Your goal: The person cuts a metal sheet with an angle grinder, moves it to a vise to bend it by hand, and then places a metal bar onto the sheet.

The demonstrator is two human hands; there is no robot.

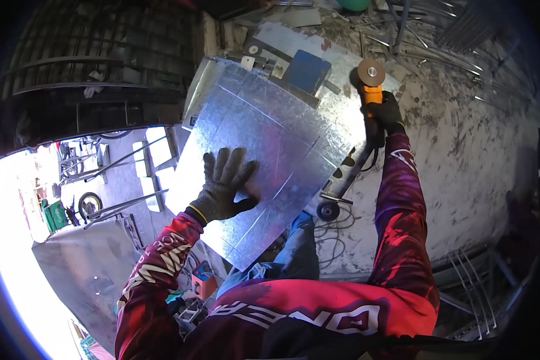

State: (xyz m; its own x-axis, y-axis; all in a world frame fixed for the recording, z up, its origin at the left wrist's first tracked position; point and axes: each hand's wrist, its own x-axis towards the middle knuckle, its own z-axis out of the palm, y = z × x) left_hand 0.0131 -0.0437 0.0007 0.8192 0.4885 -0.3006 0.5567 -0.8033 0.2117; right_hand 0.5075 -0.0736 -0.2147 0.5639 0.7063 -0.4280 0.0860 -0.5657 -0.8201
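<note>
A shiny galvanized metal sheet (270,144) with several straight lines across it lies in front of me, over my knees and up against a machine. My left hand (225,186), in a dark glove, rests flat on its left part with the fingers spread. Out to the right, beyond the sheet's edge, my right hand (387,113), also gloved, is closed round an orange angle grinder (372,94). The grinder's brown disc (371,72) points away from me and is apart from the sheet. The palm side of my right hand is hidden.
Past the sheet stands a machine with a blue box (306,71). A small wheel (328,210) and loose cables lie by my right knee. Metal rods (444,54) litter the far right floor. At lower left is an orange-red box (204,284); long metal tubes (126,205) stick out on the left.
</note>
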